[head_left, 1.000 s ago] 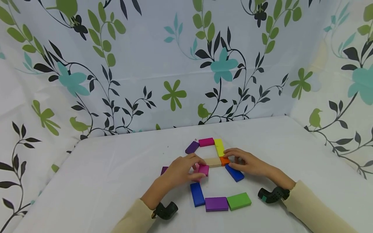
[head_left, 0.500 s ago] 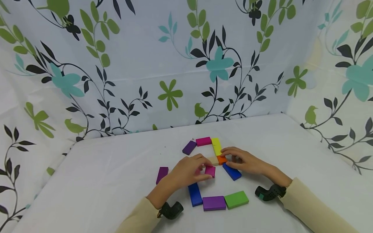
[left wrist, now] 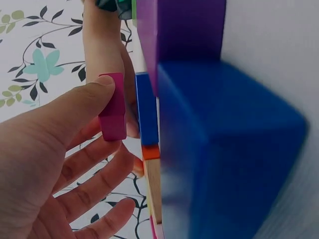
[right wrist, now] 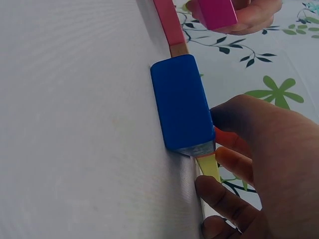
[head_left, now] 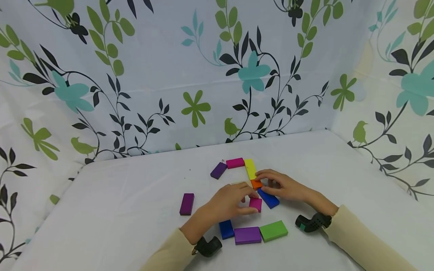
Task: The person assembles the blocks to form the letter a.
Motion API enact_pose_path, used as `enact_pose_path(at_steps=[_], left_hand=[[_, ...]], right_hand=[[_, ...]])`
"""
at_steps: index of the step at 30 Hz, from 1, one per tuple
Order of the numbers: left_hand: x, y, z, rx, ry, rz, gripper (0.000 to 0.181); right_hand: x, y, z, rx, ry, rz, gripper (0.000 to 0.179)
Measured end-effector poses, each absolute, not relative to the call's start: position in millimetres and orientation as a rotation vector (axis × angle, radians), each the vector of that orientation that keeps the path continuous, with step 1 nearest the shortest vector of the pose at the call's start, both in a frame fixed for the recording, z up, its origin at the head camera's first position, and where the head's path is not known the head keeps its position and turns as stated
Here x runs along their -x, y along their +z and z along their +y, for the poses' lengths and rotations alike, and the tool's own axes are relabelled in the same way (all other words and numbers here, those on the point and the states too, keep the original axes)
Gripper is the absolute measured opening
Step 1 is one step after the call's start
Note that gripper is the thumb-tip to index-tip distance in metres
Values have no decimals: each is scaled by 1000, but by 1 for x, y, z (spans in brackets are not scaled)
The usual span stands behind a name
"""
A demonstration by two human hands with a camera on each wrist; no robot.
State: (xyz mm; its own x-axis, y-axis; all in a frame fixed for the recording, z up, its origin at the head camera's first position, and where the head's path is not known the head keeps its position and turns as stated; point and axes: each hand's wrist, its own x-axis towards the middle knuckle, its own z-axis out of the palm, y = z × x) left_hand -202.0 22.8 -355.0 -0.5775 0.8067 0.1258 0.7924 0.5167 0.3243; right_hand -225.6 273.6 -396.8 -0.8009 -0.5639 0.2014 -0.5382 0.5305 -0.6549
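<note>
My left hand (head_left: 225, 205) pinches a magenta block (head_left: 255, 204) between thumb and fingers. It holds the block above the table, left of a blue block (head_left: 268, 198). My right hand (head_left: 284, 187) rests by that blue block and an orange block (head_left: 256, 183), its thumb at the blue one and its index fingertip by the orange one. Beyond the orange block, a yellow block (head_left: 250, 169) leads to a second magenta block (head_left: 235, 163) and a dark purple block (head_left: 218, 170). A wooden block (left wrist: 154, 184), mostly hidden by my left hand in the head view, adjoins the orange one.
Nearest me lie another blue block (head_left: 226, 229), a purple block (head_left: 248, 236) and a green block (head_left: 274, 230) in a row. A separate purple block (head_left: 187, 204) sits left of my left hand. A patterned curtain (head_left: 162, 75) hangs behind the white table (head_left: 129, 203).
My left hand has moved right with the magenta block, closer to the blue block. The separate purple block at left is now fully uncovered. My right hand stays by the orange and blue blocks.
</note>
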Motion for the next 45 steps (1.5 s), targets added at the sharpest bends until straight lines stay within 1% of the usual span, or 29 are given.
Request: enact_pose_path(at_steps=[6, 14, 23, 37, 45], left_hand=[[198, -357, 31, -1460, 562, 2654, 34], [187, -359, 43, -1461, 438, 2715, 35], [177, -362, 54, -1464, 496, 2744, 35], [173, -363, 69, -1494, 381, 2801, 35], [172, -365, 77, -1470, 329, 2811, 35]], right_hand=[[226, -398, 275, 984, -1134, 2729, 33], [226, -399, 276, 1009, -1159, 2706, 33], [227, -400, 276, 1028, -1144, 2711, 33], [225, -399, 277, 1070, -1160, 2698, 32], [225, -399, 276, 1061, -1167, 2693, 32]])
